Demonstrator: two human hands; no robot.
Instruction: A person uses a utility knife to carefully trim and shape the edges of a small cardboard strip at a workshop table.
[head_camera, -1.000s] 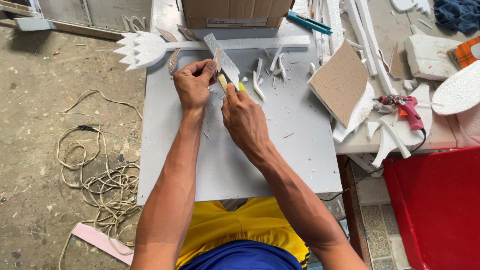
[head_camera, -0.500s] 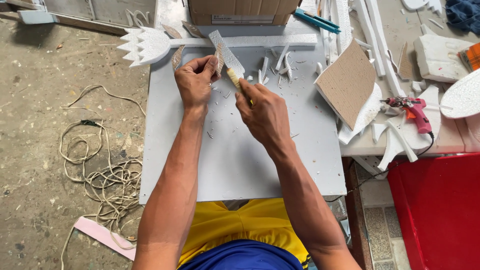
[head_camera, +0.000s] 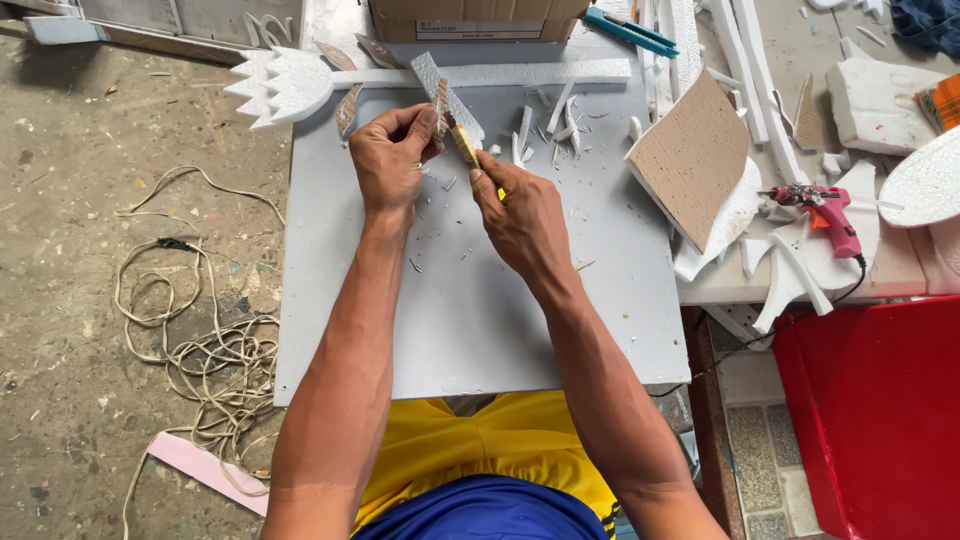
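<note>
The right hand, clamped on a yellow-handled cutter, has slid its blade up along the small brown-faced foam sliver pinched in the left hand above the grey worktop; trimming looks underway.

Brown cardboard box w/ white label, top centre of table.

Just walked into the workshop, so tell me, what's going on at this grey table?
A person is trimming a small foam piece. The left hand pinches it above the grey board, while the right hand works a yellow-handled knife against it. White offcuts lie scattered around, and a pink glue gun rests to the right.
</note>
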